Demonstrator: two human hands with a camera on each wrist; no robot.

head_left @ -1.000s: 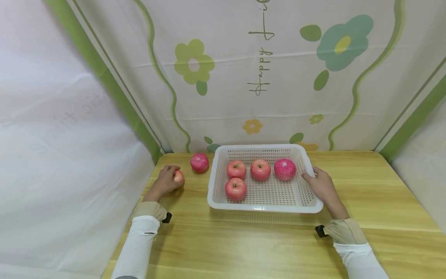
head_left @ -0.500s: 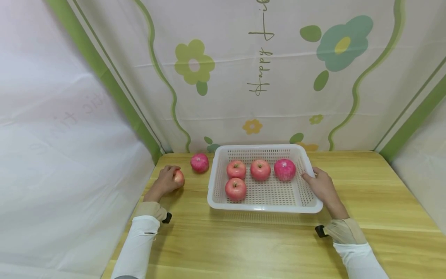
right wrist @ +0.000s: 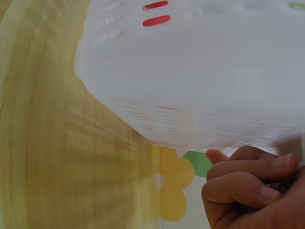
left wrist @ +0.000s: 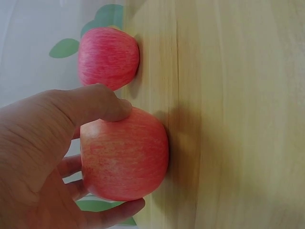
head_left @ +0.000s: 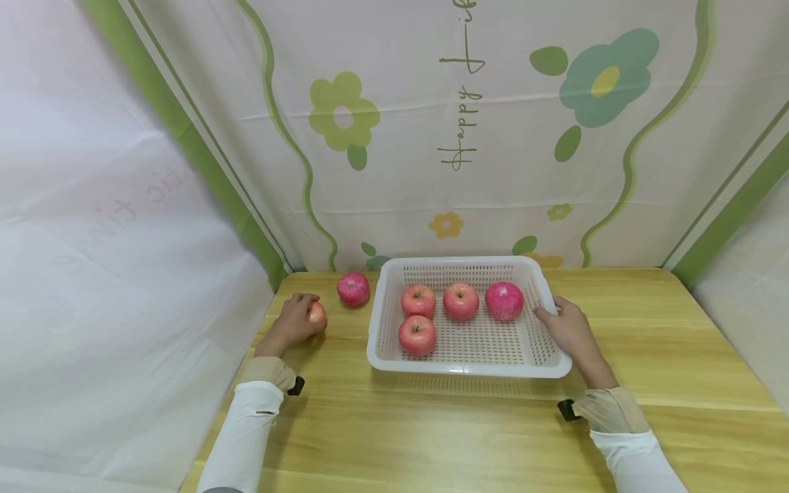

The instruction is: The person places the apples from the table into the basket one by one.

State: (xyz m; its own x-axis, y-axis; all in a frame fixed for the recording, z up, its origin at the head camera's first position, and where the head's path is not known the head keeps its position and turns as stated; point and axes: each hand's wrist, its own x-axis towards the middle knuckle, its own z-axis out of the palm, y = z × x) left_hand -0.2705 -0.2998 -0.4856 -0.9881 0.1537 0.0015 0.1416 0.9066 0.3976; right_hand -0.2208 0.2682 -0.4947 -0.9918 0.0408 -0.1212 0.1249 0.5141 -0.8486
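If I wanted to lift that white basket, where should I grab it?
Probably by the rim at both short ends, one hand coming from each side. The white basket is oblong with a broad lip, and the four round fruits inside could roll if it tips. The right hand grips the right end.

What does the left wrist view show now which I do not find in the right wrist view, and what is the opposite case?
Only the left wrist view: the left hand holding an apple between thumb and fingers, and a second apple beyond it.

Only the right wrist view: the basket, with red showing through some of its holes, and the right hand with curled fingers.

Both: the wooden table and the pale cloth with green print.
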